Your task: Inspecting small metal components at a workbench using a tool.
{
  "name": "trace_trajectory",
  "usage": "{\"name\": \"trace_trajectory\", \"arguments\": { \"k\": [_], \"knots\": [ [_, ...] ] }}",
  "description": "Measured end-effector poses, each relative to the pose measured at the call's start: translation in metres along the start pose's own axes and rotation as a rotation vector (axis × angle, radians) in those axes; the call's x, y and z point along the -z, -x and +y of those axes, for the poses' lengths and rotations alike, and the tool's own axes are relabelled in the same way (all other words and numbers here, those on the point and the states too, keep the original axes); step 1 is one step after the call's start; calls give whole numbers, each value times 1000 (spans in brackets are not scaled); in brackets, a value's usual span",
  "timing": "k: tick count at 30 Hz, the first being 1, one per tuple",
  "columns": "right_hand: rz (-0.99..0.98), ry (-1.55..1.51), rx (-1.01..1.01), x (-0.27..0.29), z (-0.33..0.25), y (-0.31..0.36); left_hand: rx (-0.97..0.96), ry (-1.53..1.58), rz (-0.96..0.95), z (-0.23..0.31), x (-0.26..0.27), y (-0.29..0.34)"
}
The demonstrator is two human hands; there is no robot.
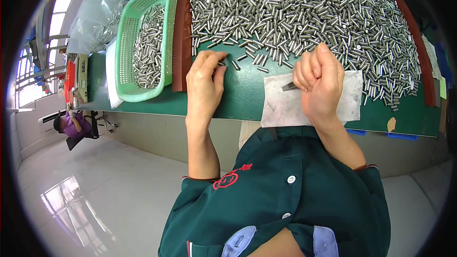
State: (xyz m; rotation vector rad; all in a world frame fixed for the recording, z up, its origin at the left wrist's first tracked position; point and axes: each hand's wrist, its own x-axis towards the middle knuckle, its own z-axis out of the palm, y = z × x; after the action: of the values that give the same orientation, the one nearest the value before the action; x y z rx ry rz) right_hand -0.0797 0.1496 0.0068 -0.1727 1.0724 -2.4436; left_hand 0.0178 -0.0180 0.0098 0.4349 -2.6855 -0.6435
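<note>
My left hand (203,82) rests on the green tabletop (243,95) by the left edge of the pin heap, its fingers curled in. Between its thumb and forefinger the end of a short metal pin shows; the palm side is hidden. In a closed grip, my right hand (320,77) holds a flat, dark metal tool (288,86), whose narrow end sticks out to the left; the rest is covered. Below that hand lies a smudged white cloth (281,109). Shiny cylindrical metal pins (295,14) spread in a large heap beyond both hands, with several loose ones (259,61) at its near edge.
Red-brown strips border the heap at the left (181,33) and right (421,57). A green plastic basket (121,62) of pins stands left, beside clear bags (90,24) of pins and a scale (82,78). A person in purple (76,126) sits farther left.
</note>
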Motion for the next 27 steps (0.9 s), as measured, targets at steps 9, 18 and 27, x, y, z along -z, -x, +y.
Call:
{"name": "trace_trajectory", "arguments": {
  "k": [9, 18, 27],
  "knots": [
    [-2, 3, 0, -1, -2, 0, -31, -171, 31, -2, -1, 1],
    [5, -5, -14, 0, -1, 0, 213, 541, 63, -2, -3, 2],
    [-14, -78, -17, 1, -1, 1, 501, 1333, 54, -5, -4, 9]
  ]
}}
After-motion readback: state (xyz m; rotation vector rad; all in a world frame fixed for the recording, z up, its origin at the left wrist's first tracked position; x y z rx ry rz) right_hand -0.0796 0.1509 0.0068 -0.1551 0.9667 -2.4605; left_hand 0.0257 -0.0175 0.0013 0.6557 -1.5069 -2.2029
